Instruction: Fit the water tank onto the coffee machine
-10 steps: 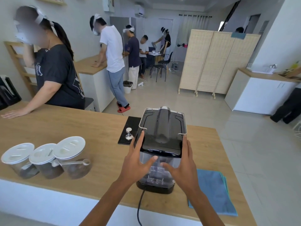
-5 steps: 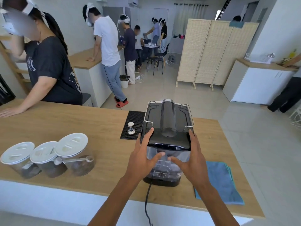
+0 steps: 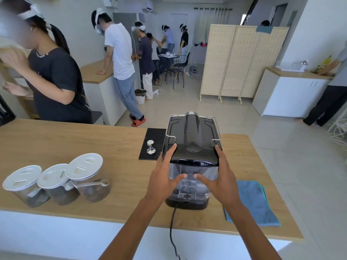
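A black coffee machine (image 3: 192,134) stands on the wooden counter (image 3: 75,143) with its back toward me. The clear water tank (image 3: 190,186), capped by a black lid, sits upright against the machine's rear on the black base. My left hand (image 3: 163,177) wraps the tank's left side, thumb across its near face, fingers up at the lid. My right hand (image 3: 220,177) mirrors it on the right side. The machine's front is hidden from me.
A black mat (image 3: 153,139) with a metal tamper (image 3: 150,147) lies left of the machine. Three lidded jars (image 3: 56,182) stand at the front left. A blue cloth (image 3: 253,201) lies to the right. The power cord (image 3: 171,229) hangs over the front edge. Several people stand beyond the counter.
My head has shifted, so the machine sits slightly differently in view. Both hands keep their hold on the tank. The person at the left has lifted a hand off the counter.
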